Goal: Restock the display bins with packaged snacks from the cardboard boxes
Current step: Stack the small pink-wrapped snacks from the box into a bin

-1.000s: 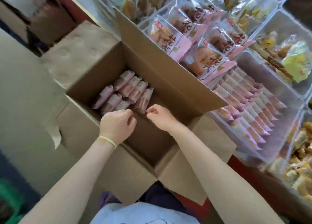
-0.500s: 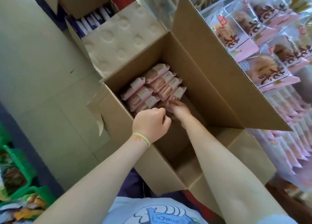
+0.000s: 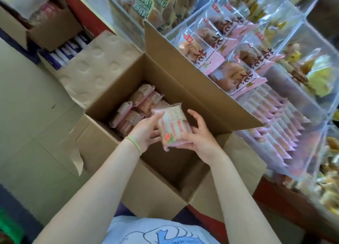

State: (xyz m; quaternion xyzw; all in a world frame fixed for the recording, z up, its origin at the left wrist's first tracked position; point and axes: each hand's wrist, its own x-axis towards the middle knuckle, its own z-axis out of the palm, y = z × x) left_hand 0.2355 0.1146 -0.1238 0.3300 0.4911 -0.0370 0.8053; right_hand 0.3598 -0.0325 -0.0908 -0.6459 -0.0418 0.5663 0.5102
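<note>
Head view, snack pack (image 3: 172, 126) between both hands' grip

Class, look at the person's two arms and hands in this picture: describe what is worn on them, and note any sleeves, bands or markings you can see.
Both forearms are bare, with no sleeves reaching them. The left hand has a thin light-green band round its wrist. The right hand wears nothing visible: no ring, watch or glove. At the bottom edge a pale T-shirt with a blue printed drawing shows.

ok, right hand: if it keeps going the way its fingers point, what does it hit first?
The right hand holds the pink pack, fingers pointing up-frame at the box's far flap. That flap likely comes first, the bins beyond it; depth is unclear.
</note>
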